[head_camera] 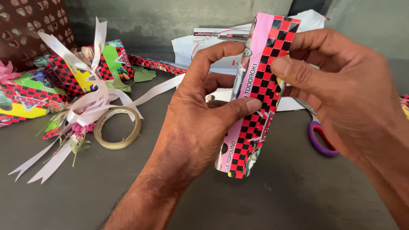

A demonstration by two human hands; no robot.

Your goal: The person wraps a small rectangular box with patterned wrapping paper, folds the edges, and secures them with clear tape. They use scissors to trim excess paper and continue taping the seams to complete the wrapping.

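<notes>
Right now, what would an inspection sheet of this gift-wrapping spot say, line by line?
Surface: dark grey table, matte, lightly scuffed.
Job's things: long narrow package in red-and-black checkered paper with a pink strip, held upright off the table.
Clutter: tape roll lying flat; white ribbon with small flowers; wrapped parcels at left; purple-handled scissors at right; white papers behind.
Grippers: left hand grips the package, thumb across its front; right hand pinches its right edge.
Cables: nothing seen.
Surroundings: grey wall; brown patterned panel at top left.
</notes>
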